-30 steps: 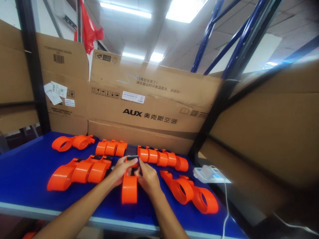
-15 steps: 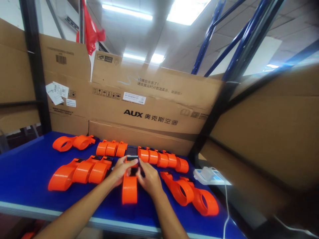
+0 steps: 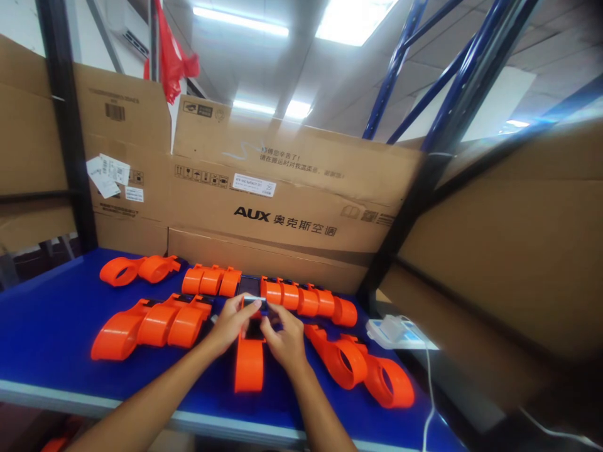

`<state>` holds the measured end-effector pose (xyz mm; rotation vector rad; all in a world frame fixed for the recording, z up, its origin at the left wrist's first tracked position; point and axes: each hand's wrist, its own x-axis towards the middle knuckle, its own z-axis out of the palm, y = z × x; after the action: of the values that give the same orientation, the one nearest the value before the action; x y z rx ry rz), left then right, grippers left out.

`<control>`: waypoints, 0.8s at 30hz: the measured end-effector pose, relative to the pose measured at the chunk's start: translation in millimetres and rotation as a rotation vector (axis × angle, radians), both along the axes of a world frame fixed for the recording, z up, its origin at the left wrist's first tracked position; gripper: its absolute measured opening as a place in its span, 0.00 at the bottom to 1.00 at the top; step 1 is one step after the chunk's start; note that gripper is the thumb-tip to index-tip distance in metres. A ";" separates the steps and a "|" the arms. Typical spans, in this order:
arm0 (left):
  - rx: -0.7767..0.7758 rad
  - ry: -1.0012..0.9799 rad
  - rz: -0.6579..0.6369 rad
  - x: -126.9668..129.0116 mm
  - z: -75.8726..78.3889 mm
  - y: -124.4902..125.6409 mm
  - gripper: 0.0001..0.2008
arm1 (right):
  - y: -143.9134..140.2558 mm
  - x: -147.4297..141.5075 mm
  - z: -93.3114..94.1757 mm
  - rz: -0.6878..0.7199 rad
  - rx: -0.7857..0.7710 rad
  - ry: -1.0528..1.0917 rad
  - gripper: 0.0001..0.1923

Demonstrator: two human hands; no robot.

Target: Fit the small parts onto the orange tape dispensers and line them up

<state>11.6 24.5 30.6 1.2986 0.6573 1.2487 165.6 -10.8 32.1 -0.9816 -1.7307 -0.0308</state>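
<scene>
In the middle of the table, both hands are closed around an orange looped strap (image 3: 249,367) with a dark piece at its top end. My left hand (image 3: 232,323) grips that end from the left, its thumb lying across a small dark block with a pale edge (image 3: 255,302). From the right, my right hand (image 3: 286,336) pinches the same end, with thumb and fingers bent around the dark part. The orange loop hangs below the hands toward the table's front edge. My fingers partly hide how the block and strap meet.
Similar orange straps lie in groups on the blue table (image 3: 47,320): left front (image 3: 155,323), back (image 3: 211,280), back right (image 3: 308,301) and right (image 3: 360,367). A dark flat device (image 3: 249,285) sits behind my hands. At right is a white power strip (image 3: 400,333) with cable. Cardboard (image 3: 282,207) walls the back.
Both hands and the held strap have shifted slightly right and the loop hangs a little lower. The pale-edged block has tilted a little. Other straps have stayed put.
</scene>
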 end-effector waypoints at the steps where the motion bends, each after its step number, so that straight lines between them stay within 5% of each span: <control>1: -0.002 -0.002 -0.002 -0.1 -0.1 0.1 0.20 | -0.6 -0.6 0.6 0.000 -0.003 0.006 0.15; 12: -0.114 -0.132 -0.113 -6.2 -0.3 4.3 0.21 | 10.9 18.0 4.3 -0.062 -0.137 0.282 0.16; 24: -0.162 -0.201 0.033 -6.3 -2.7 9.9 0.21 | 19.0 43.1 -5.5 -0.520 -0.257 -0.115 0.10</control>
<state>5.3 34.4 27.9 1.0180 0.6237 1.3060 208.7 8.3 26.6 -1.6287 -1.5618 -0.2075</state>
